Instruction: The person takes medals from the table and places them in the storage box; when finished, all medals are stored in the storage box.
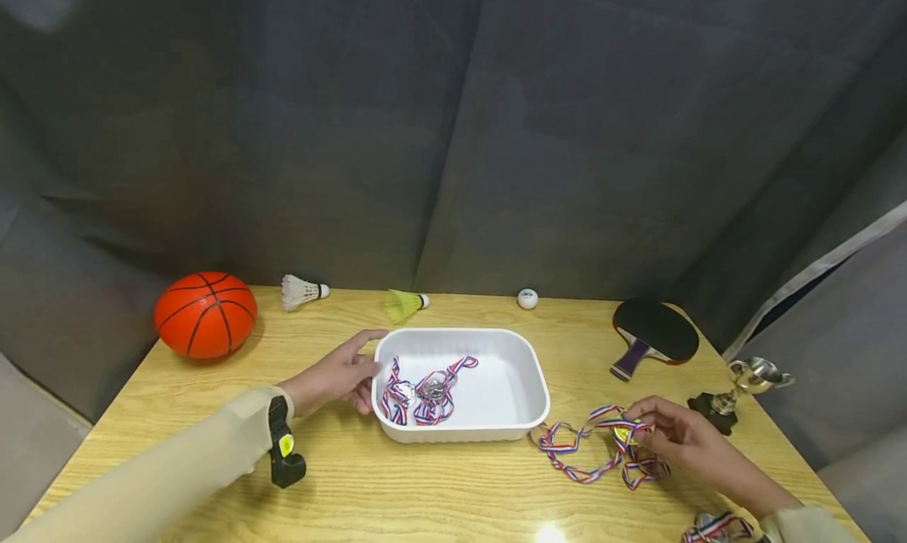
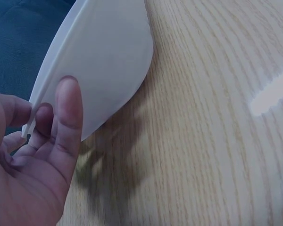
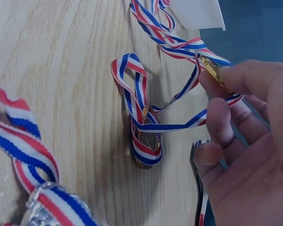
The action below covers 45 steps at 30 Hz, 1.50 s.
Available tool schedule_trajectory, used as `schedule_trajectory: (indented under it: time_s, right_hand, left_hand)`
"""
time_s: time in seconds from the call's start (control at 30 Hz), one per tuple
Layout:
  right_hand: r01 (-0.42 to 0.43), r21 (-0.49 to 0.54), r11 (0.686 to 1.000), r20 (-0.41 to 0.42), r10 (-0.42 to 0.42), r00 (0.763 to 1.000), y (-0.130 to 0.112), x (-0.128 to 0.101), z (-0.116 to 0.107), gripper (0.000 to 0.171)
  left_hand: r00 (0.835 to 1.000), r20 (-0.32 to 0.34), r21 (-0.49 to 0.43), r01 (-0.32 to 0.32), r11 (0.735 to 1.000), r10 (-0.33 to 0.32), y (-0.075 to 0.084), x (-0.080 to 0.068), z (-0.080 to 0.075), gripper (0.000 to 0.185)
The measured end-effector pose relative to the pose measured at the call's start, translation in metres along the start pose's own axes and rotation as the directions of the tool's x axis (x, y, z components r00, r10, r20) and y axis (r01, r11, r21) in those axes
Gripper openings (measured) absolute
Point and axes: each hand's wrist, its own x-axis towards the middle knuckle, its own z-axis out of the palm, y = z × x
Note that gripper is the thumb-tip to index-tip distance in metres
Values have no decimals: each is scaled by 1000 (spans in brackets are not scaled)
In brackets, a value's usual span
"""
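My left hand (image 1: 338,374) grips the left rim of a white plastic tub (image 1: 468,431), thumb over the edge and fingers against the outer wall, as the left wrist view shows. Inside the tub lie two silver medals (image 1: 404,393) on red, white and blue ribbons. To the right of it, my right hand (image 1: 676,433) pinches a gold medal (image 3: 212,70) between thumb and fingers. Its striped ribbon (image 1: 583,474) trails left over the table towards the tub. Under that hand, a second medal (image 3: 148,136) wrapped in ribbon rests on the wood.
A silver medal (image 1: 712,525) lies at the front right edge. Around the tub are a small basketball (image 1: 205,315), a white shuttlecock (image 1: 301,291), a yellow shuttlecock (image 1: 405,304), a table tennis ball (image 1: 527,298), a black paddle (image 1: 655,330) and a trophy cup (image 1: 744,386). Dark curtains hang behind.
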Motion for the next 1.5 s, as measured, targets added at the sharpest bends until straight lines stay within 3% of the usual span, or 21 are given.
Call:
schedule_trajectory:
  time_s: [0.37, 0.6, 0.9, 1.2, 1.33, 1.5]
  right_hand:
    - [-189, -159, 969, -111, 173, 979, -20, -2, 3, 26]
    - [-122, -214, 969, -165, 87, 982, -19, 4, 1, 25]
    - [-126, -77, 989, -171, 112, 979, -16, 6, 3, 23]
    - [20, 120, 993, -100, -8, 995, -14, 11, -5, 30]
    - [32, 153, 988, -103, -16, 995, -22, 14, -11, 33]
    - [56, 121, 991, -131, -40, 991, -43, 24, -21, 35]
  left_hand:
    - [1000, 9, -5, -13, 1000, 13, -1, 0, 0, 63]
    - [1000, 6, -1, -16, 1000, 16, -2, 0, 0, 63]
    - [1000, 5, -3, -23, 1000, 23, -2, 1, 0, 64]
    - [1000, -21, -5, 16, 1000, -17, -3, 2, 0, 62]
    - [1000, -18, 7, 11, 1000, -11, -3, 2, 1, 62]
    - [1000, -13, 13, 7, 1000, -7, -2, 2, 1, 62]
